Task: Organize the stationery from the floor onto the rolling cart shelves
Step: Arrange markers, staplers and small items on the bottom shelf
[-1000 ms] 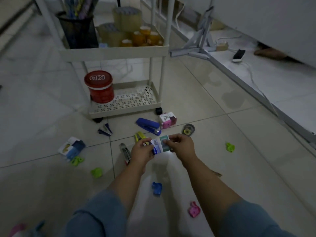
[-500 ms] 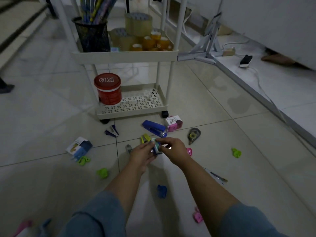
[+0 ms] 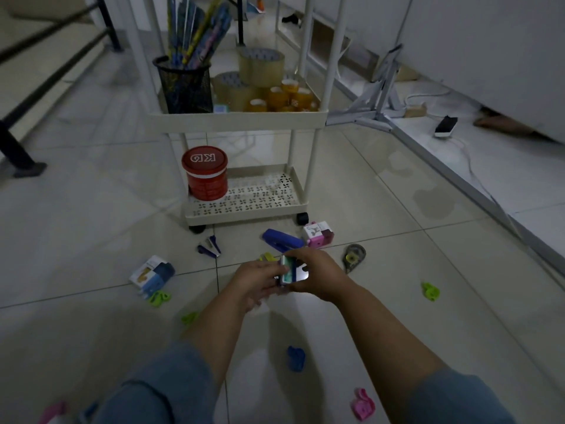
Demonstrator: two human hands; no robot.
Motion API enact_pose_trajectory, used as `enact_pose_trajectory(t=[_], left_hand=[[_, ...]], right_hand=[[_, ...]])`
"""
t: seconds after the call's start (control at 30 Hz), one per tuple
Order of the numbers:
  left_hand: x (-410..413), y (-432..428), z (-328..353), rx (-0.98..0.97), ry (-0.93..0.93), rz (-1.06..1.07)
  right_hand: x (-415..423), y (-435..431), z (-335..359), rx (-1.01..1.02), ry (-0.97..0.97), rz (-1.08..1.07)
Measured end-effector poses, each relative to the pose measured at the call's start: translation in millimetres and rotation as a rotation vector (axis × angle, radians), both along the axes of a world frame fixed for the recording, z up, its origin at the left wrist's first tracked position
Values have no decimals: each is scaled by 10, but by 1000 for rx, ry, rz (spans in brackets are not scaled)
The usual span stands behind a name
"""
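Note:
My left hand (image 3: 256,282) and my right hand (image 3: 315,275) meet low over the floor, both closed on a small stack of little boxes (image 3: 288,268) with teal and white faces. Just beyond them lie a blue stapler (image 3: 282,240), a pink and white box (image 3: 318,234), a yellow clip (image 3: 267,257) and a tape dispenser (image 3: 353,256). The cream rolling cart (image 3: 235,120) stands behind. Its middle shelf carries a black mesh pen cup (image 3: 185,85) and tape rolls (image 3: 261,67); a red tin (image 3: 205,172) sits on the bottom shelf (image 3: 260,198).
Scattered on the tiles: a staple remover (image 3: 208,246), a blue and white package (image 3: 152,274), green clips (image 3: 159,298) (image 3: 430,291), a blue clip (image 3: 296,358), a pink clip (image 3: 362,404). A folded metal stand (image 3: 374,101) and power strip (image 3: 445,127) lie right of the cart.
The view has tilted up and neared the cart. My hands have closed the two spread boxes into one stack and lifted it slightly toward the cart.

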State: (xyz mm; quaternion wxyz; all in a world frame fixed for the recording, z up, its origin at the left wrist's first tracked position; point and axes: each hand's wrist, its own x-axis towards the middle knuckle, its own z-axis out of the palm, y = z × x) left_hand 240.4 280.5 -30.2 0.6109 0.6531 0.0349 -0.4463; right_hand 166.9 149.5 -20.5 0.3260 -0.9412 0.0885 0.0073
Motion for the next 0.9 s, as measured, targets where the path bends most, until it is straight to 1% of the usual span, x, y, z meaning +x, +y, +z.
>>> enact_pose_trajectory(t=[0.03,0.07,0.1,0.13,0.17,0.2,0.27,0.37,0.4,0.43,0.47,0.53,0.57,0.6,0.63,0.67,0.73,0.77,0.83,0.9], left_hand=[[29,0,26,-8,-10,14],[76,-2,51,-37,-18,42],[123,-3,106,-75,-30,69],[184,-7,168,-112,-48,80],[247,-11,251,-150,-69,73],[328,-19,340,-189,-85,56],[496,-35,584,-243,-120,11],[741,-35,1008,-259,-228,-29],[818,-35,1154,-233,-310,-32],[894,-32,1289,-167,-454,-25],[997,-25,1382,-48,-669,7],[1216,24,1504,235,-1196,117],[1302,52,1525,328,-1405,151],[1381,71,1513,390,-1522,150],[1444,90,1467,445,-1558,115],[1488,95,1390,504,-1549,64],[1531,86,1200,649,-1533,-35],[1544,83,1111,701,-1556,-55],[1566,103,1002,745,-1616,-59],[1614,110,939,736,-1672,-10]], right_hand=[[17,2,14,36,-11,-21],[37,4,32,122,-16,-53],[57,7,64,279,-18,-96],[76,15,110,493,-30,-147],[104,31,158,700,-62,-204],[145,49,217,858,-113,-267],[257,82,382,984,-214,-346],[493,138,699,1056,-333,-353],[588,144,818,1064,-362,-346],[694,140,947,1054,-386,-342],[814,136,1090,1040,-408,-342],[1111,115,1369,1028,-465,-372],[1277,102,1502,1007,-498,-397],[1448,86,1624,965,-531,-418],[1612,72,1724,904,-551,-426],[1777,55,1804,832,-552,-426],[2076,23,1895,688,-489,-436],[2197,21,1913,631,-431,-456],[2384,36,1929,488,-319,-493],[2482,52,1943,287,-214,-522]])
